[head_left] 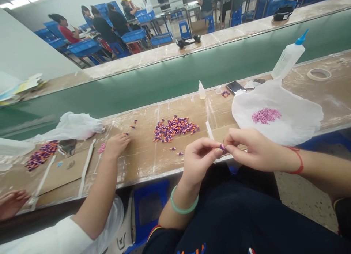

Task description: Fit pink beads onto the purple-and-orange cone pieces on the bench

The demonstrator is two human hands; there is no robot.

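Close to the table's front edge, my left hand (201,157) pinches a small purple and pink piece (222,147) between thumb and forefinger. My right hand (253,150) meets it from the other side, its thumb and fingertips closed on the same piece. The fingers hide most of it. Beyond my left hand spreads a heap of small purple and orange pieces (175,129), with two loose ones nearer me. Past my right hand, many tiny pink pieces (265,116) lie on a white plastic sheet (301,111).
At left, a co-worker's hand (117,144) rests by a few loose pieces; another person's hand (13,203) is farther left. A small dropper bottle (202,91), a phone (235,87), a large blue-tipped bottle (289,58) and a tape roll (319,74) stand or lie toward the back.
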